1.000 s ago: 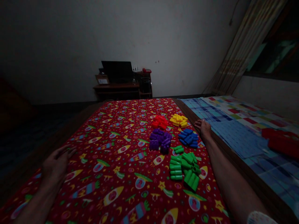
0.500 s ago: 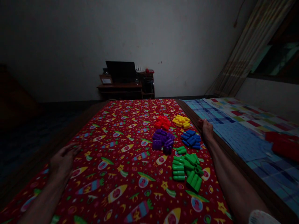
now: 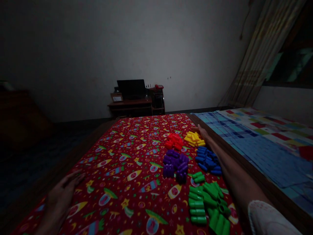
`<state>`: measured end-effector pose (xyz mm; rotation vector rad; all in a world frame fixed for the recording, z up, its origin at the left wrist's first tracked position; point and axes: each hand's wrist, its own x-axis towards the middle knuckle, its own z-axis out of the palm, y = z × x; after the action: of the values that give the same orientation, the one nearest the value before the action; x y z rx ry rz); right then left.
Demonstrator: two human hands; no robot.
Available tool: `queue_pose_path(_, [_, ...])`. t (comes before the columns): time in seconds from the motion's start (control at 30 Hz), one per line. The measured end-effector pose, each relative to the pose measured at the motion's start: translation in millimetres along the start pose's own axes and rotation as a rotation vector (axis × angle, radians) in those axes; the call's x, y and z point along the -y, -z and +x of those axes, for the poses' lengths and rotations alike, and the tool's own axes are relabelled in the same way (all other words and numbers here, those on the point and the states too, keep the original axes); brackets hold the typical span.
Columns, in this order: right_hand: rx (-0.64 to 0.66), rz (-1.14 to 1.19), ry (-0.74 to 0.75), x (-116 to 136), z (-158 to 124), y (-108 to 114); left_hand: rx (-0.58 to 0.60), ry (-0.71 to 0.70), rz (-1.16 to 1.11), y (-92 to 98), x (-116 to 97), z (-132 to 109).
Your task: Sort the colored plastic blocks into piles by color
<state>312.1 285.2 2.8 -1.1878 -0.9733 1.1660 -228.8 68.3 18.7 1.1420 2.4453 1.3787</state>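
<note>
Nearest, at the lower left, the left hand (image 3: 62, 195) lies palm down on the red rocket-print sheet (image 3: 127, 182), fingers loosely spread and holding nothing. At the lower right a white sleeve (image 3: 267, 219) covers the start of the right forearm, which runs along the sheet's right edge. Just left of that forearm is the green blocks pile (image 3: 207, 205), then the purple blocks (image 3: 174, 164) and the blue blocks (image 3: 207, 160), the blue ones touching or almost touching the arm. Farther on sit the red blocks (image 3: 174, 141) and the yellow blocks (image 3: 195, 138). The right hand (image 3: 203, 133) lies just beside the yellow pile on its right. Its fingers seem stretched out straight and empty, though the dim light blurs them. Nothing lies between that hand and the yellow pile. A checked mat (image 3: 256, 143) spreads to the right; beyond the sheet a desk (image 3: 133, 103) with a dark screen stands against the wall, and a curtain (image 3: 256, 55) hangs at the right. Half a second ago the right hand lay level with the blue pile; it has since reached forward to the yellow one, while the left hand has stayed flat.
</note>
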Motion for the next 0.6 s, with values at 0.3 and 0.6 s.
queue_pose_path(0.3, [0.546,0.026,-0.148,-6,-17,-110,0.061,0.144,-0.019,-0.1,-20,-10])
queue_pose_path(0.6, [0.965,-0.092,-0.098,-33,-70,-226,0.091,0.022,0.012,-7.6,11,5])
